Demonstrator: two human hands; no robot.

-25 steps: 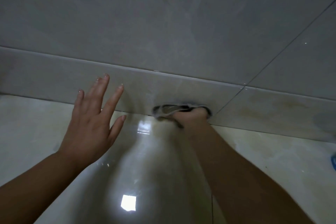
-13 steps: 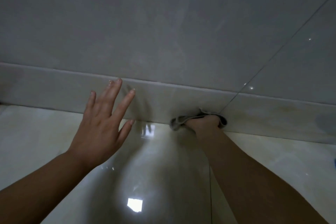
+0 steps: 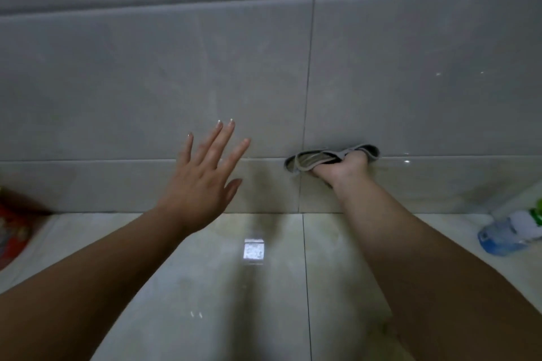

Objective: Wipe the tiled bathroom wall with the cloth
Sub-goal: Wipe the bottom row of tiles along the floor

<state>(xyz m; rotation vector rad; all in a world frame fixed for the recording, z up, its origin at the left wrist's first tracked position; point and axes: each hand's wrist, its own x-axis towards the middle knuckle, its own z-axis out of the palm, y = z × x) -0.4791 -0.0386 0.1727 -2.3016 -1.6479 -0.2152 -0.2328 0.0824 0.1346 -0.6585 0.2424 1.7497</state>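
Floor (image 3: 205,287): large glossy tiles, pale cream-beige with faint marbling. One thin dark grout line (image 3: 306,287) runs from the near edge straight away to the foot of the wall (image 3: 146,82). The floor meets the wall at a low band of skirting tiles (image 3: 88,184). A bright square light reflection (image 3: 254,248) sits on the left tile, just beside the grout line. Two small glints lie nearer the camera. A broad dim shade covers the middle of the floor.

On the floor, far right, near the wall: a blue-tinted clear plastic bottle (image 3: 504,236), blurred, with something green (image 3: 539,211) at the frame edge beside it. Far left edge: a red object (image 3: 11,231), cut off by the frame, kind unclear.
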